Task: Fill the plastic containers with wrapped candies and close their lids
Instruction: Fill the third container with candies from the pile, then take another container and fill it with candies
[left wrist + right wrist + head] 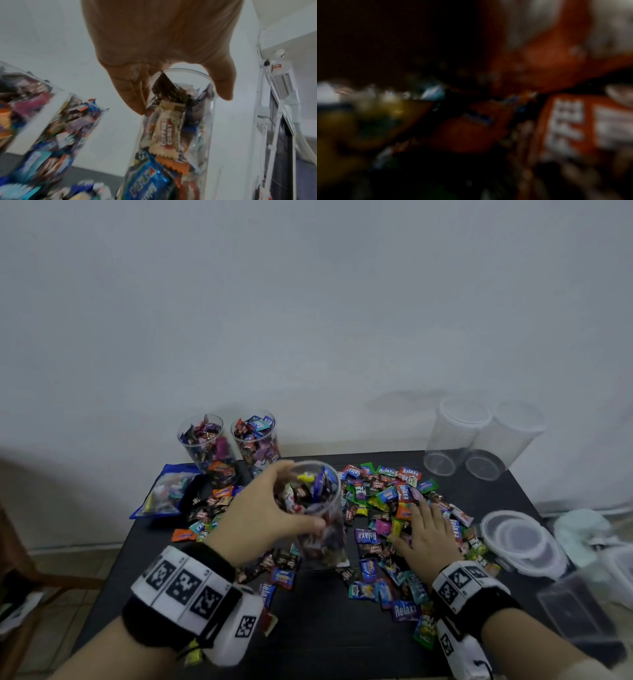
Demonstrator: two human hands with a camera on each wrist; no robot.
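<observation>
A clear cylindrical container (320,515) stands upright mid-table, nearly full of wrapped candies, lidless. Loose candies (387,508) spread to its right. Two filled containers (226,446) stand at the rear edge; lids (520,537) are stacked at the right edge.

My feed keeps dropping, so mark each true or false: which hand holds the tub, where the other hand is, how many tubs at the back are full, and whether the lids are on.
1. The left hand holds a tub of candies. True.
2. The right hand holds a lid. False: it lies on the loose candies.
3. Two filled tubs stand at the back left. True.
4. The filled tubs have lids on. False: the lids lie stacked at the right.
</observation>
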